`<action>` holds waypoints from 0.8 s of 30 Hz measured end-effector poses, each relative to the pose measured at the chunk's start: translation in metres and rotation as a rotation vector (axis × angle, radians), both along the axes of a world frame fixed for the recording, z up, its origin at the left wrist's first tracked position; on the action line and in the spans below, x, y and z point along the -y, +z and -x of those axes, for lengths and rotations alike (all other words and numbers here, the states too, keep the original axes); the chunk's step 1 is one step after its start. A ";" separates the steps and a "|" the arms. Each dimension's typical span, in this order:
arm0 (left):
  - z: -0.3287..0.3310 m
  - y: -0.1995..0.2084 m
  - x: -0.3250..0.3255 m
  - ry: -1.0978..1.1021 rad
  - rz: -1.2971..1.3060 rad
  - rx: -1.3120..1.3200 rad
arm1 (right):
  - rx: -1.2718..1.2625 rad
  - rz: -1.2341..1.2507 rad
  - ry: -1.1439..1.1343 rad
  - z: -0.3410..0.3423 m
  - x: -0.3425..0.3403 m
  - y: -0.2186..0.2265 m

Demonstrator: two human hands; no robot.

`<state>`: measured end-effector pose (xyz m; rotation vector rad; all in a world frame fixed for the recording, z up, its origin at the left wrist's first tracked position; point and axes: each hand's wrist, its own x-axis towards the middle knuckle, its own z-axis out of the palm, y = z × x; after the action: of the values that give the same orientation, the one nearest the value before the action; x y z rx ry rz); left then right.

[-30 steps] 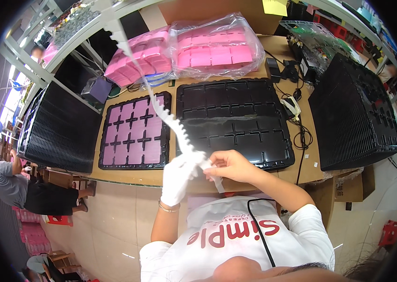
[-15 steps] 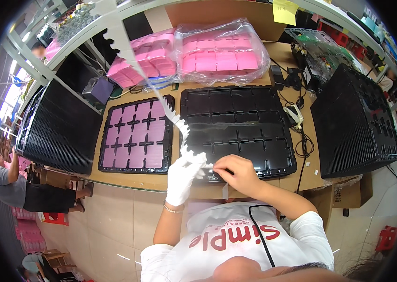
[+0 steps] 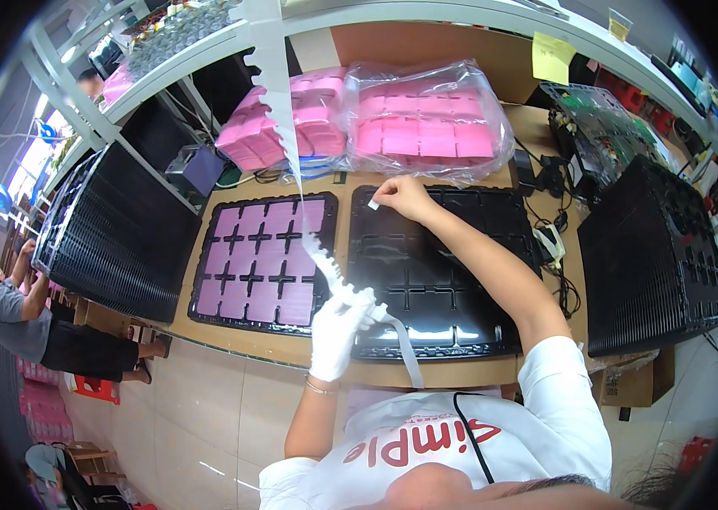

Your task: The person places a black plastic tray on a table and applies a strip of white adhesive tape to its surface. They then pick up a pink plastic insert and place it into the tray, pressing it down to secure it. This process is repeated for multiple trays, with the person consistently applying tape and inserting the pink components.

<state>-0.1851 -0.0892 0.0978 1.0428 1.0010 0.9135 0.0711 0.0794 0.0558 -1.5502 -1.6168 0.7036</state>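
While the gloved left hand [image 3: 338, 327] grips one white strip [image 3: 291, 161], the right hand [image 3: 406, 197] pinches one label [image 3: 373, 204].

At frame centre the gloved left hand [image 3: 338, 327] grips a white backing strip [image 3: 291, 170]. The bare right hand [image 3: 403, 197] pinches a small white label [image 3: 373, 204] over the empty black tray [image 3: 435, 272].

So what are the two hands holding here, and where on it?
The gloved left hand grips the long white backing strip near its lower end. The bare right hand pinches a small white sticker by its edge, over the empty black tray.
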 end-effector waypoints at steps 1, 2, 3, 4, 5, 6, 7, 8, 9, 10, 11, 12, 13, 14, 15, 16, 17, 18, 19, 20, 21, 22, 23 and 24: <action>0.000 0.003 -0.001 -0.015 0.019 -0.018 | 0.059 0.070 -0.023 0.000 -0.009 -0.003; 0.001 0.003 -0.001 -0.017 0.022 -0.020 | 0.177 0.035 -0.022 0.004 -0.012 -0.002; 0.002 0.003 -0.001 -0.021 0.024 -0.022 | 0.230 0.010 -0.008 0.007 -0.015 -0.002; 0.004 0.003 -0.002 -0.025 0.026 -0.024 | 0.282 -0.015 0.005 0.009 -0.018 -0.001; 0.004 0.001 -0.001 -0.027 0.028 -0.015 | 0.335 -0.039 0.013 0.009 -0.018 -0.001; 0.004 0.000 -0.001 -0.030 0.030 -0.005 | 0.359 -0.041 0.020 0.008 -0.020 -0.001; 0.004 -0.001 -0.001 -0.033 0.032 0.005 | 0.384 -0.044 0.027 0.006 -0.022 0.000; 0.003 -0.002 -0.001 -0.035 0.029 0.005 | 0.409 -0.047 0.033 0.006 -0.022 0.003; 0.003 -0.002 0.000 -0.038 0.027 0.006 | 0.431 -0.031 0.034 0.007 -0.022 0.005; 0.003 -0.003 0.000 -0.041 0.024 0.007 | 0.453 -0.016 0.036 0.008 -0.021 0.007; 0.004 -0.005 -0.001 -0.052 0.021 -0.015 | 0.476 -0.002 0.035 0.009 -0.021 0.009; 0.004 -0.007 -0.003 -0.064 0.017 -0.037 | 0.488 0.011 0.028 0.008 -0.021 0.010; 0.005 -0.009 -0.003 -0.075 0.014 -0.059 | 0.500 0.023 0.022 0.008 -0.022 0.010; 0.005 -0.009 -0.003 -0.072 0.010 -0.045 | 0.511 0.035 0.018 0.008 -0.023 0.011; 0.005 -0.009 -0.003 -0.069 0.006 -0.031 | 0.501 0.042 0.020 0.008 -0.024 0.011; 0.005 -0.009 -0.003 -0.066 0.002 -0.017 | 0.491 0.049 0.022 0.008 -0.024 0.011; 0.005 -0.008 -0.002 -0.066 0.006 -0.004 | 0.481 0.057 0.022 0.007 -0.024 0.011; 0.005 -0.008 -0.002 -0.065 0.009 0.009 | 0.483 0.065 0.014 0.007 -0.024 0.011; 0.005 -0.007 -0.002 -0.064 0.012 0.022 | 0.485 0.073 0.005 0.007 -0.024 0.012; 0.005 -0.006 -0.002 -0.061 0.014 0.018 | 0.485 0.081 -0.003 0.008 -0.024 0.012; 0.005 -0.006 -0.002 -0.057 0.016 0.013 | 0.487 0.082 -0.013 0.009 -0.024 0.011; 0.005 -0.005 -0.002 -0.053 0.018 0.009 | 0.490 0.083 -0.023 0.011 -0.024 0.011; 0.005 -0.006 -0.002 -0.057 0.016 0.011 | 0.491 0.086 -0.034 0.012 -0.024 0.010; 0.005 -0.007 -0.002 -0.060 0.015 0.013 | 0.500 0.083 -0.038 0.012 -0.024 0.009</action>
<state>-0.1905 -0.0870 0.0905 1.0481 0.9591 0.8612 0.0591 0.1037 0.0651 -1.9191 -1.9249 0.3802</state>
